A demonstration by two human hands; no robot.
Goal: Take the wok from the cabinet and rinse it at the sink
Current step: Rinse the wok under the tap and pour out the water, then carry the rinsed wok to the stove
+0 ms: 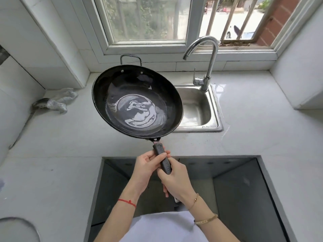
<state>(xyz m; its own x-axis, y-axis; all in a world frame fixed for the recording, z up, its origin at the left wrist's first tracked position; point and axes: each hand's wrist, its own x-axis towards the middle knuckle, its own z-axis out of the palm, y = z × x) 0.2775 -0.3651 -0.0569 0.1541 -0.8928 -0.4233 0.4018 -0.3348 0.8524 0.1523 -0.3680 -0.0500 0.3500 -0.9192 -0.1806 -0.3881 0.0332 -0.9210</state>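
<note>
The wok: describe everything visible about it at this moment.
The wok is round, black and looks like metal, with a shiny pool of water in its bottom. A wire loop handle sits at its far rim, fixed by two rivets; a long dark handle points toward the person. The left hand and right hand both grip that handle, holding the wok in the air, partly over the sink.

Bright daylight from the far window (148,20) glares off water in the wok (137,102), while wide-angle distortion bends the edges.
</note>
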